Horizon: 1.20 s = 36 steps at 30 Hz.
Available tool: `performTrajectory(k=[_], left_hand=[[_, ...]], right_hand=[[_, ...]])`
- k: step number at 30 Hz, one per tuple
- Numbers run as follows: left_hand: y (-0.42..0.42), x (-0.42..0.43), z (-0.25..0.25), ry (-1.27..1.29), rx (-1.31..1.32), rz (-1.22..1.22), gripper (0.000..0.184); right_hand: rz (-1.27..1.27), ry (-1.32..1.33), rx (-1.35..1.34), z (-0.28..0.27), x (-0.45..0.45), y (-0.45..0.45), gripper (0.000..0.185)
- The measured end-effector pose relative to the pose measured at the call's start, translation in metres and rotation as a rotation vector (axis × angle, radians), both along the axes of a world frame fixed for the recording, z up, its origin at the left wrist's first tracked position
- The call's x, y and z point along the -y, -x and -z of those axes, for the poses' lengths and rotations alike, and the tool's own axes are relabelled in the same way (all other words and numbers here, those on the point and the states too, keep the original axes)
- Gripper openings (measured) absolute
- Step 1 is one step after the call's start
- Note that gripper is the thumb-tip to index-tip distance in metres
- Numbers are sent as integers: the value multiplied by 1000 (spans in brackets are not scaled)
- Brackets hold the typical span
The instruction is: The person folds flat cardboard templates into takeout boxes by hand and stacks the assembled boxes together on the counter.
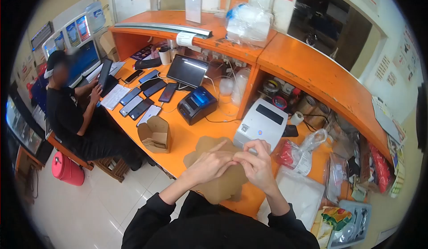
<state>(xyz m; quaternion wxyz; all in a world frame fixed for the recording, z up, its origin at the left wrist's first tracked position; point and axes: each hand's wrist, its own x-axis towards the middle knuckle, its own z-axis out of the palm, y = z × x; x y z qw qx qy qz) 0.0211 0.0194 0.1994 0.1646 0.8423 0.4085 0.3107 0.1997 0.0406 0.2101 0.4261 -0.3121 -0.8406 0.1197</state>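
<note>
Flat brown cardboard blanks (218, 187) lie on the orange counter right in front of me. Above them my left hand (213, 163) and my right hand (255, 162) meet, fingertips close together. The fingers of both hands are bent inward; whatever is pinched between them is too small to make out. To the left of the blanks stands a stack of folded brown boxes (154, 135), nested in one another. A white label printer (261, 125) sits just beyond my right hand.
A seated person (67, 101) at the left holds a tablet. Several phones (141, 107), a black receipt printer (197, 106) and a monitor (187, 70) occupy the counter. White sheets (298, 193) and a plastic bag (305, 153) lie at the right, near a grey tray (354, 222).
</note>
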Motion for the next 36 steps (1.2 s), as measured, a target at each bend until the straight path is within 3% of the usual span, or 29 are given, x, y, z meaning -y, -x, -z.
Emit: performTrajectory(k=[3,6,8,9,10,13,16,19,22,25,28,29,31,32,34,35,36], left_hand=[[-4,-15,8,-278,84,-59,22],[0,-14,4,-38,436,-411,26],[5,-12,2,101,569,-623,29],[7,-11,2,167,610,-726,30],[5,-15,11,35,734,-611,34],[-16,-30,16,-406,1011,-580,40],[3,-8,23,-425,-66,-395,50],[-3,-6,15,-169,-145,-106,53],[-3,-3,40,-34,47,-88,37],[-7,-1,48,-106,124,-144,22],[-3,-5,47,-229,224,-279,17],[2,-6,46,-270,258,-338,17],[13,-6,45,-13,487,-615,18],[16,-6,44,119,602,-753,19],[20,-9,47,163,788,-774,18],[19,-11,47,185,883,-781,21],[10,-14,41,-47,850,-792,25]], right_hand=[[170,-61,-96,-4,3,5,21],[336,3,-329,9,2,13,18],[240,327,-459,40,3,8,16],[87,617,-490,63,5,-4,16],[-73,907,-513,71,6,-8,16],[22,885,-444,63,10,-9,15],[-55,610,-441,41,5,-3,15],[-81,337,-217,29,1,-3,13],[-139,300,-163,24,-3,-5,8],[-46,617,-516,39,1,5,15],[302,179,-352,26,0,6,25],[316,133,-340,25,0,2,24],[332,31,-322,23,-3,-4,22],[192,234,-409,31,-1,-3,21],[-100,634,-560,60,9,-3,19],[-112,727,-542,66,13,-5,17],[-123,822,-522,70,17,-7,15]])
